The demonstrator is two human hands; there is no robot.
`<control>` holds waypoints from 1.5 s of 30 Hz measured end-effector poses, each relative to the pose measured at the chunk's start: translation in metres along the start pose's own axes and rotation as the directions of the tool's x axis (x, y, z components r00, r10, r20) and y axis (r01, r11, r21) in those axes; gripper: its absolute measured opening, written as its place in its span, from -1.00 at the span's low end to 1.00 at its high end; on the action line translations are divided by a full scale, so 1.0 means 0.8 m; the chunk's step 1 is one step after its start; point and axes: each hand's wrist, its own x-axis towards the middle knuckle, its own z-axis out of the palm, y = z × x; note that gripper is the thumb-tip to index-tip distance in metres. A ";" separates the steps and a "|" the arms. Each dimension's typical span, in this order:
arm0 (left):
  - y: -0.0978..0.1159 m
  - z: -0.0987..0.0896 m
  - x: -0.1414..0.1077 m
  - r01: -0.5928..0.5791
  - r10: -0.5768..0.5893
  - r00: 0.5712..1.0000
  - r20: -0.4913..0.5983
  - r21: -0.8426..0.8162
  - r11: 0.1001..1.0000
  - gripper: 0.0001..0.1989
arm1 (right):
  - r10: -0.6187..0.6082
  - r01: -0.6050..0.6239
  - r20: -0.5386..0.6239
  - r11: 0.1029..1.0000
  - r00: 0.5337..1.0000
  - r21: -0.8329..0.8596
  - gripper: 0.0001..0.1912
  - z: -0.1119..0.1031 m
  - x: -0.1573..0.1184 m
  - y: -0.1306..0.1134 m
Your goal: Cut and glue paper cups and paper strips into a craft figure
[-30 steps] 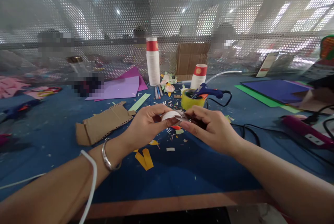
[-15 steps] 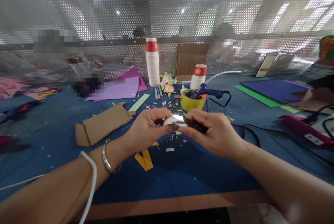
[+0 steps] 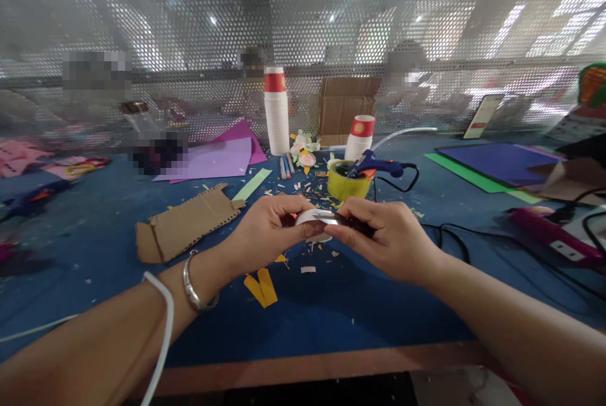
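My left hand (image 3: 277,224) pinches a small white paper piece (image 3: 307,216) with a curved edge. It looks like part of a paper cup. Closed around a dark-handled cutting tool (image 3: 362,226), my right hand (image 3: 386,235) holds its bright metal blade against the paper. Fingers hide much of the tool, so I cannot tell whether it is scissors or a knife. Both hands are together above the blue table (image 3: 303,324). Paper scraps (image 3: 308,269) and a folded yellow strip (image 3: 263,288) lie beneath them.
Behind the hands stand a tall paper cup stack (image 3: 277,119), a shorter stack (image 3: 360,134), and a yellow tape roll (image 3: 349,182) with a blue glue gun (image 3: 379,166) on it. Cardboard (image 3: 189,223) lies left. A purple power strip (image 3: 553,238) and cables are right.
The paper has tilted slightly between my hands, and the blade now shows more plainly against it. Both hands keep their grip and nearly the same place.
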 end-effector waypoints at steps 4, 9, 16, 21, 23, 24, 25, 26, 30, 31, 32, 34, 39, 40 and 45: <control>-0.002 0.000 0.001 0.045 -0.044 0.999 0.030 -0.041 0.998 -0.75 | 0.025 -0.025 0.005 1.000 1.000 0.003 -0.60 0.002 0.000 0.002; -0.001 -0.003 0.002 0.063 -0.062 0.998 0.025 -0.054 0.996 -0.73 | 0.052 -0.052 0.006 0.997 0.999 0.053 -0.57 0.003 0.001 0.007; 0.003 -0.002 0.001 0.187 -0.182 0.982 0.040 -0.187 0.964 -0.71 | 0.182 -0.165 -0.070 0.965 0.981 0.201 -0.57 0.002 0.012 0.016; 0.006 -0.001 0.001 0.176 -0.176 0.984 0.018 -0.153 0.972 -0.70 | 0.247 -0.229 0.014 0.872 0.969 0.432 -0.58 0.007 0.015 0.016; 0.005 -0.001 0.002 0.190 -0.188 0.982 0.034 -0.132 0.973 -0.71 | 0.267 -0.251 0.037 0.834 0.963 0.491 -0.58 0.009 0.015 0.015; 0.005 -0.001 0.002 0.199 -0.195 0.980 0.043 -0.127 0.972 -0.72 | 0.277 -0.260 0.045 0.819 0.960 0.512 -0.58 0.010 0.015 0.015; 0.005 -0.001 0.002 0.205 -0.201 0.979 0.047 -0.127 0.971 -0.73 | 0.285 -0.270 0.056 0.807 0.957 0.526 -0.58 0.010 0.015 0.014; 0.004 -0.001 0.003 0.208 -0.203 0.978 0.046 -0.131 0.969 -0.74 | 0.290 -0.280 0.068 0.797 0.955 0.535 -0.58 0.010 0.015 0.014; 0.002 -0.001 0.002 0.214 -0.211 0.977 0.037 -0.180 0.960 -0.78 | 0.297 -0.308 0.113 0.776 0.948 0.550 -0.59 0.010 0.015 0.013; 0.002 -0.001 0.002 0.220 -0.216 0.976 0.043 -0.190 0.957 -0.78 | 0.298 -0.314 0.123 0.767 0.947 0.559 -0.60 0.010 0.015 0.013; 0.002 -0.001 0.002 0.227 -0.221 0.974 0.054 -0.193 0.955 -0.79 | 0.298 -0.318 0.131 0.758 0.945 0.570 -0.60 0.010 0.015 0.014; 0.002 -0.001 0.002 0.237 -0.227 0.971 0.074 -0.199 0.951 -0.80 | 0.289 -0.321 0.152 0.738 0.945 0.593 -0.61 0.011 0.014 0.015; 0.002 -0.002 0.003 0.192 -0.196 0.981 -0.004 -0.194 0.962 -0.85 | 0.256 -0.290 0.144 0.753 0.956 0.591 -0.67 0.013 0.014 0.019; 0.002 -0.002 0.003 0.174 -0.181 0.983 -0.024 -0.175 0.969 -0.85 | 0.254 -0.282 0.131 0.761 0.958 0.584 -0.68 0.013 0.014 0.020; 0.002 0.001 0.000 0.096 -0.104 0.991 -0.082 -0.096 0.991 -0.81 | 0.231 -0.238 0.085 0.793 0.969 0.561 -0.73 0.013 0.015 0.022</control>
